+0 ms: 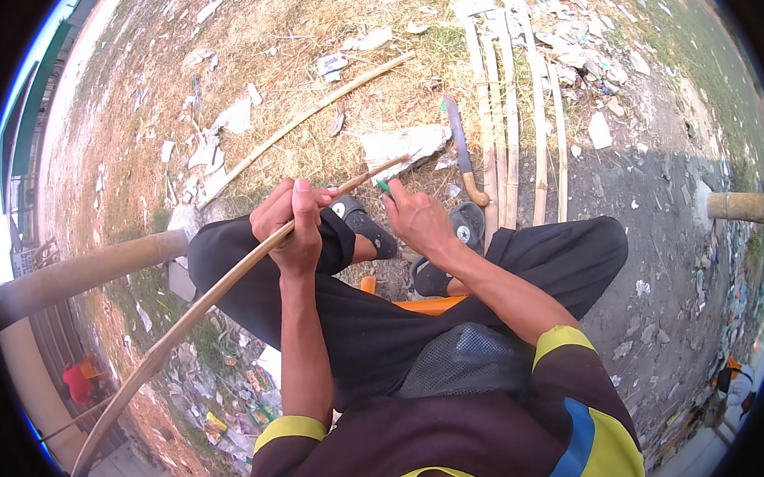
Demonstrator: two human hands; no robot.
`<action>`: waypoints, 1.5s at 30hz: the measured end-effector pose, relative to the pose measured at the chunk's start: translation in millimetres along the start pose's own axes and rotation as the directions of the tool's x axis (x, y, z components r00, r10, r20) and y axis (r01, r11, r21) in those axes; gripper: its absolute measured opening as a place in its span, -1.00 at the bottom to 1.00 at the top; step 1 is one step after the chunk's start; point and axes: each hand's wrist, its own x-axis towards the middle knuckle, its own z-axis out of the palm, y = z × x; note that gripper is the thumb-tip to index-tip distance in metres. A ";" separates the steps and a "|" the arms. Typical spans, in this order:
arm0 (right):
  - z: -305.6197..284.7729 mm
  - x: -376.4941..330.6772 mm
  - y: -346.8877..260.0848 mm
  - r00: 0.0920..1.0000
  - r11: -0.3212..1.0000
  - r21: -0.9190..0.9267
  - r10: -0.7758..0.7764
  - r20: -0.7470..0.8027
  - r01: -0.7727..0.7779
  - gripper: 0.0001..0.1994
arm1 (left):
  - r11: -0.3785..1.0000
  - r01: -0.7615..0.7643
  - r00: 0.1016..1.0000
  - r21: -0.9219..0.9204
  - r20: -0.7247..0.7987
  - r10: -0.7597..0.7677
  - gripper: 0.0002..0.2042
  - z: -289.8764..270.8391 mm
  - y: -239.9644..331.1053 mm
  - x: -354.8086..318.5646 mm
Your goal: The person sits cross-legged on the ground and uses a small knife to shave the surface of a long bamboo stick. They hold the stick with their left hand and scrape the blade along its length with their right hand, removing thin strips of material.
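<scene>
The left hand point(292, 230) is wrapped tight around a long, thin bamboo strip point(214, 293), fingers curled fully over it and thumb raised along its top. The strip runs from beyond the hand's lower left, up across the black-trousered knee, to its tip just past the right hand point(415, 220). That hand is closed around a small green-handled tool point(383, 187), touching the strip near its tip. Beyond the strip's tip, a curved-handled knife point(462, 150) lies on the ground beside a row of split bamboo slats point(513, 113).
</scene>
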 end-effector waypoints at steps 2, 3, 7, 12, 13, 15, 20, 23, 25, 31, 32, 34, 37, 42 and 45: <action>0.4 -1.0 -1.2 1.000 1.000 -0.015 0.004 -0.005 -0.004 -0.83 | 1.000 -0.027 1.000 -0.014 0.000 0.027 -0.67 0.9 1.3 -0.1; 5.4 -1.5 4.8 0.998 0.998 -0.046 0.054 0.014 -0.053 -0.83 | 0.999 -0.040 0.999 -0.033 0.005 0.040 -0.67 0.7 -1.7 0.1; 1.1 -3.0 23.6 0.986 0.978 -0.150 0.154 0.066 -0.143 -0.83 | 0.995 -0.070 0.995 -0.066 0.065 0.075 -0.66 0.6 -1.5 0.6; -7.5 -0.7 1.7 1.000 0.998 0.066 -0.007 0.019 0.006 -0.80 | 0.893 0.061 0.998 -0.445 0.050 -0.043 -0.62 8.1 -13.1 -1.3; -5.3 -2.1 -0.3 0.999 0.990 0.131 -0.038 -0.027 0.042 -0.80 | 0.861 0.068 0.996 -0.503 0.085 -0.029 -0.63 9.3 -12.1 -1.1; 2.1 -1.3 3.1 0.998 0.992 0.113 0.051 0.035 -0.055 -0.80 | 0.786 0.089 0.988 -0.612 0.152 0.007 -0.65 10.9 -10.9 -0.2; 5.2 -0.3 7.0 0.993 0.984 0.138 0.104 0.061 -0.111 -0.79 | 0.726 0.069 0.976 -0.684 0.199 0.094 -0.68 13.1 -15.7 -5.0; -3.1 0.3 -2.6 0.997 0.990 0.120 0.078 0.007 -0.078 -0.78 | 0.741 0.062 0.962 -0.669 0.238 0.134 -0.68 14.4 -15.6 -4.2; 3.1 0.5 4.0 0.996 0.995 0.039 0.090 0.007 -0.090 -0.77 | 0.745 0.066 0.957 -0.663 0.253 0.140 -0.67 14.4 -18.0 -3.7; 3.2 -0.8 16.6 0.993 0.994 -0.053 0.096 0.064 -0.092 -0.76 | 0.769 0.071 0.952 -0.635 0.274 0.139 -0.66 12.9 -16.2 0.4; 7.3 -2.1 20.3 0.992 0.994 -0.032 0.108 0.059 -0.107 -0.76 | 0.773 0.070 0.944 -0.631 0.292 0.153 -0.66 12.9 -14.5 1.3; 17.3 -0.3 30.6 0.990 0.991 0.009 0.131 0.044 -0.132 -0.76 | 0.768 0.090 0.934 -0.634 0.321 0.156 -0.67 10.4 -16.8 2.5; 10.3 5.4 34.5 0.991 0.988 -0.106 0.119 0.056 -0.113 -0.76 | 0.777 0.097 0.933 -0.622 0.329 0.148 -0.66 12.1 -16.5 -0.6; 19.3 -5.6 25.5 0.988 0.990 0.001 0.143 0.055 -0.144 -0.77 | 0.774 0.094 0.958 -0.626 0.269 0.102 -0.66 11.7 -18.0 1.5; 24.2 5.5 41.0 0.988 0.987 -0.060 0.148 0.036 -0.146 -0.76 | 0.765 0.105 0.958 -0.635 0.271 0.094 -0.67 11.8 -15.5 3.6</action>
